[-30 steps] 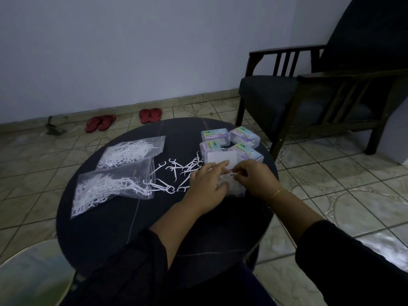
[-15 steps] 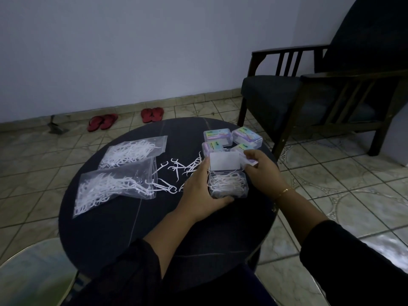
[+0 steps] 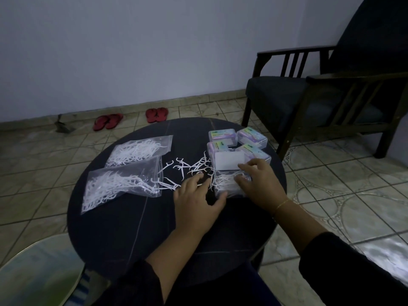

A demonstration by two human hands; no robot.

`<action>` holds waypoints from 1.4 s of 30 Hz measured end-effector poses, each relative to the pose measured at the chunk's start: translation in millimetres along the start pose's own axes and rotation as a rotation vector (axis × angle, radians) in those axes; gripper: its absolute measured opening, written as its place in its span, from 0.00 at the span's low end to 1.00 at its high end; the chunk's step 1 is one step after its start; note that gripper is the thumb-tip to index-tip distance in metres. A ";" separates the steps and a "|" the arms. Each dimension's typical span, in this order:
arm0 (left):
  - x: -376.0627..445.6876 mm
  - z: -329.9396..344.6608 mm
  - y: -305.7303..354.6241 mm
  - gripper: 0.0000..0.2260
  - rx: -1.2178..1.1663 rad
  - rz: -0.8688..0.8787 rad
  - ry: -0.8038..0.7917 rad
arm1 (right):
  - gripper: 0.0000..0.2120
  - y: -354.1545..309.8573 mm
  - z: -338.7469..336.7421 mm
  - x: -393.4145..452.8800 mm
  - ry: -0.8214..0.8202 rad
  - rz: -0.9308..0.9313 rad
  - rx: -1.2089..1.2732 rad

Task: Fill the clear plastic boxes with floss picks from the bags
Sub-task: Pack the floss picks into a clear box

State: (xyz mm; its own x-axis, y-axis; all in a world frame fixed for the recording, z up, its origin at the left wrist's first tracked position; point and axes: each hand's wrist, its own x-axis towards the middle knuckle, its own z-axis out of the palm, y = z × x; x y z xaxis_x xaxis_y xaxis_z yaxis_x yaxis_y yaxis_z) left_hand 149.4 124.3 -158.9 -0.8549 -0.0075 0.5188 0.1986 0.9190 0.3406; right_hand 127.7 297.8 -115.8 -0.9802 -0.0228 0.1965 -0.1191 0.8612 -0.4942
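From where I watch, the open box (image 3: 229,185) sits on the round table (image 3: 132,228) at centre-right, lid tipped up toward twelve o'clock, its long axis running nine to three. My right hand (image 3: 258,184) rests on its three o'clock end, fingers loosely curved over the picks inside. My left hand (image 3: 196,199) lies spread at the box's nine o'clock side, nearer the loose floss picks (image 3: 187,168) at its eleven, so I judge it fetches next

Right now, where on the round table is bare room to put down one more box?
The near part of the table is bare, below the near bag and beside the left hand. It is crowded around the loose floss picks and closed boxes.
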 end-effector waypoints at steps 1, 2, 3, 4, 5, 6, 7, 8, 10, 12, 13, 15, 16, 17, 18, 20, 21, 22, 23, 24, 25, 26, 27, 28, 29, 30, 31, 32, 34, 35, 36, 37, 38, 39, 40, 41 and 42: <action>-1.1 0.2 1.8 0.28 0.016 -0.018 -0.039 | 0.23 0.3 2.1 -2.1 -0.022 -0.001 -0.047; -1.4 0.7 3.7 0.30 0.019 -0.031 -0.082 | 0.23 0.4 3.7 -3.8 -0.046 -0.006 -0.092; -1.6 1.5 5.4 0.30 0.016 -0.027 -0.110 | 0.23 0.8 4.8 -4.7 -0.064 -0.010 -0.121; -1.8 2.1 7.3 0.30 0.016 -0.005 -0.123 | 0.22 1.1 5.6 -5.1 -0.072 -0.012 -0.136; -1.9 2.1 9.5 0.30 0.021 0.022 -0.125 | 0.22 1.1 5.9 -5.3 -0.071 -0.014 -0.141; -1.5 2.4 11.8 0.30 0.026 0.040 -0.138 | 0.21 1.2 6.4 -5.2 -0.066 -0.014 -0.141; -0.5 2.3 14.0 0.31 0.026 0.044 -0.170 | 0.21 1.5 6.6 -5.2 -0.057 -0.013 -0.137; 0.9 2.2 15.7 0.33 0.029 0.040 -0.197 | 0.21 1.5 6.4 -5.4 -0.047 -0.011 -0.132; 3.4 1.8 18.7 0.32 0.043 0.028 -0.203 | 0.20 2.4 5.8 -5.8 -0.030 -0.012 -0.134; 4.5 2.5 19.0 0.30 0.102 0.049 -0.197 | 0.20 4.0 4.8 -5.8 -0.022 -0.018 -0.143; 4.0 3.1 18.1 0.28 0.140 0.072 -0.180 | 0.19 4.9 4.6 -5.6 -0.021 -0.026 -0.160; 2.5 3.5 16.6 0.26 0.186 0.116 -0.166 | 0.20 7.3 3.9 -4.9 -0.025 -0.045 -0.204; 1.9 4.0 15.8 0.26 0.200 0.135 -0.168 | 0.20 8.7 3.7 -4.4 -0.024 -0.048 -0.206; 1.8 3.1 15.0 0.26 0.210 0.149 -0.166 | 0.20 9.5 4.0 -3.7 -0.023 -0.044 -0.186; 2.1 2.7 14.3 0.26 0.222 0.160 -0.160 | 0.20 10.1 4.1 -2.8 -0.019 -0.028 -0.148; 3.1 3.1 12.8 0.26 0.227 0.154 -0.154 | 0.18 11.6 3.5 -1.3 0.010 0.021 -0.053; 3.8 2.8 12.2 0.27 0.216 0.140 -0.156 | 0.17 12.6 2.7 -0.3 0.032 0.042 -0.008; 4.5 2.5 10.9 0.27 0.202 0.126 -0.156 | 0.16 12.8 0.8 0.4 0.056 0.058 0.031; 5.2 2.3 9.6 0.28 0.186 0.115 -0.158 | 0.16 13.6 -1.0 1.5 0.076 0.070 0.063; 6.6 0.9 8.9 0.29 0.170 0.107 -0.162 | 0.15 13.8 -3.2 2.8 0.095 0.076 0.087; 8.4 -1.0 8.9 0.30 0.147 0.100 -0.176 | 0.15 14.3 -5.1 4.7 0.107 0.080 0.109; 11.0 -2.1 8.5 0.32 0.113 0.092 -0.201 | 0.15 14.0 -7.1 6.9 0.113 0.091 0.144; 14.0 -3.1 7.7 0.34 0.053 0.083 -0.236 | 0.16 13.2 -8.9 9.2 0.109 0.119 0.203; 18.1 -2.5 6.8 0.36 -0.030 0.058 -0.284 | 0.17 11.7 -10.7 11.5 0.094 0.159 0.278; 22.9 -2.8 7.3 0.41 -0.120 0.019 -0.332 | 0.19 10.6 -12.1 13.8 0.075 0.200 0.353; 28.5 -2.1 7.7 0.46 -0.201 -0.014 -0.371 | 0.20 9.6 -13.5 16.8 0.057 0.230 0.419; 33.6 -1.6 8.7 0.49 -0.257 -0.028 -0.398 | 0.21 9.0 -14.9 19.6 0.036 0.251 0.478; 38.3 -1.2 9.9 0.52 -0.288 -0.031 -0.415 | 0.22 7.9 -16.6 22.1 0.013 0.262 0.536; 44.1 -0.1 12.3 0.54 -0.315 -0.054 -0.444 | 0.25 7.2 -19.4 25.2 -0.037 0.278 0.632; 45.6 -0.1 13.1 0.55 -0.332 -0.072 -0.449 | 0.25 7.7 -20.1 25.7 -0.052 0.283 0.656; 46.4 -0.2 13.1 0.56 -0.350 -0.082 -0.445 | 0.26 8.7 -20.2 25.5 -0.057 0.281 0.671; 46.4 -0.5 13.0 0.56 -0.363 -0.086 -0.440 | 0.26 9.6 -20.1 24.6 -0.052 0.277 0.678; 45.8 -0.2 12.2 0.56 -0.373 -0.090 -0.437 | 0.26 10.2 -19.7 23.2 -0.045 0.270 0.685; 44.8 -0.3 11.3 0.56 -0.383 -0.093 -0.434 | 0.26 10.7 -19.2 21.5 -0.037 0.264 0.686; 43.8 0.1 10.3 0.56 -0.391 -0.096 -0.429 | 0.26 11.0 -18.6 19.9 -0.029 0.257 0.681; 42.4 0.1 9.7 0.55 -0.395 -0.097 -0.424 | 0.26 10.9 -18.1 18.4 -0.023 0.251 0.670; 41.5 -0.1 9.6 0.55 -0.399 -0.092 -0.418 | 0.25 10.4 -17.6 17.0 -0.015 0.241 0.658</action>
State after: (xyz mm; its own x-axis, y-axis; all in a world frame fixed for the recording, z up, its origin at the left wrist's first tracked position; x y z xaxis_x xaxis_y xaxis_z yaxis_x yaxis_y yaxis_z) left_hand 115.9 132.7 -133.9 -0.9777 0.1500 0.1472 0.2101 0.7018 0.6807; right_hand 112.5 315.3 -102.6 -0.9928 0.1193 0.0074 0.0359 0.3566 -0.9336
